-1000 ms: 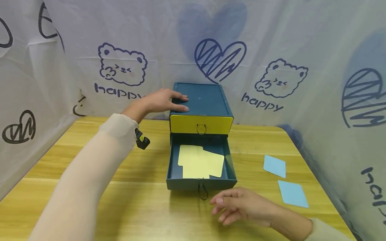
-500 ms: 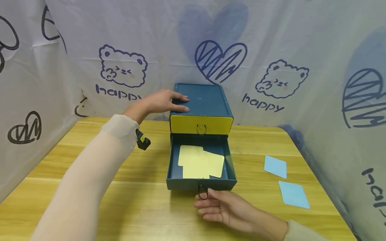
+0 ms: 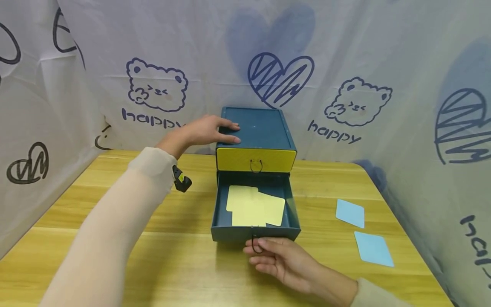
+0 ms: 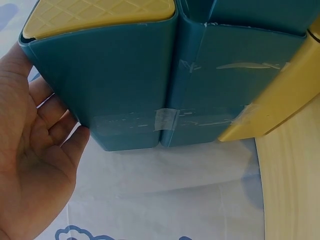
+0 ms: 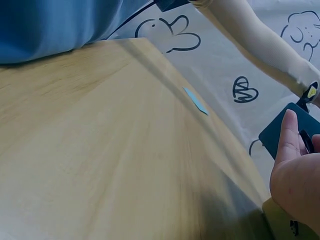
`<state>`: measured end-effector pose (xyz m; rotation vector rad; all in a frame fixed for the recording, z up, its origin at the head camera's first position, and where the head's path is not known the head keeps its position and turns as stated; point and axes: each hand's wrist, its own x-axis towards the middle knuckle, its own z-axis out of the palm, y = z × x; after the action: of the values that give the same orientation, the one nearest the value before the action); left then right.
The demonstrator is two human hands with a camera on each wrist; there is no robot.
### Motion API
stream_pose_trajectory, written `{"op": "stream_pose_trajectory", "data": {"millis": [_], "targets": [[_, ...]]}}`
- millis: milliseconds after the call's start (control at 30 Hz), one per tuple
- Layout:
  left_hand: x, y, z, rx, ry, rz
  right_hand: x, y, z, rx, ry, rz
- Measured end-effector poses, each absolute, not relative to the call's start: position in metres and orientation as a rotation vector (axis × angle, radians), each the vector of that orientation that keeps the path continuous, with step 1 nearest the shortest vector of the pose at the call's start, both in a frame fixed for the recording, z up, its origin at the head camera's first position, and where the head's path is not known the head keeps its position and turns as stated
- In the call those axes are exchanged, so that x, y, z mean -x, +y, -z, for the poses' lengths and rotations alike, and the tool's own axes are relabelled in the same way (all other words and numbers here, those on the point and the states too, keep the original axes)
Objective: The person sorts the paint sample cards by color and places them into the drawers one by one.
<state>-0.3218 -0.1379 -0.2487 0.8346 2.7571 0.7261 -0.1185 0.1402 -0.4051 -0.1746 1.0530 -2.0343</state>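
A dark blue two-tier drawer cabinet (image 3: 257, 125) stands at the back of the table. Its yellow upper drawer (image 3: 234, 159) is in; the lower drawer (image 3: 234, 234) is pulled out and holds several overlapping pale yellow cards (image 3: 249, 207). My left hand (image 3: 207, 130) rests on the cabinet's top left edge, fingers extended. In the left wrist view that hand (image 4: 35, 145) lies along the cabinet's edge. At the drawer's front, my right hand (image 3: 284, 262) pinches the black loop handle (image 3: 252, 244) between thumb and fingers. The right wrist view shows this hand (image 5: 300, 175) only partly.
Two light blue cards, one farther back (image 3: 350, 213) and one nearer (image 3: 374, 248), lie on the wooden table (image 3: 184, 264) to the right. Behind the cabinet hangs a white cloth (image 3: 215, 51) with drawn bears and hearts. Clear tape (image 4: 166, 119) joins the cabinet's tiers.
My right hand has moved left to the lower drawer's loop handle and taken hold of it. The left hand, the cabinet and the cards stay in place.
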Motion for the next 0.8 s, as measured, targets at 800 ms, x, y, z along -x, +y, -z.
{"op": "stream_pose_trajectory", "data": {"millis": [800], "targets": [[0.327, -0.142, 0.252, -0.917, 2.755, -0.720, 0.182, 0.121, 0.390, 0.134, 1.111, 2.145]]}}
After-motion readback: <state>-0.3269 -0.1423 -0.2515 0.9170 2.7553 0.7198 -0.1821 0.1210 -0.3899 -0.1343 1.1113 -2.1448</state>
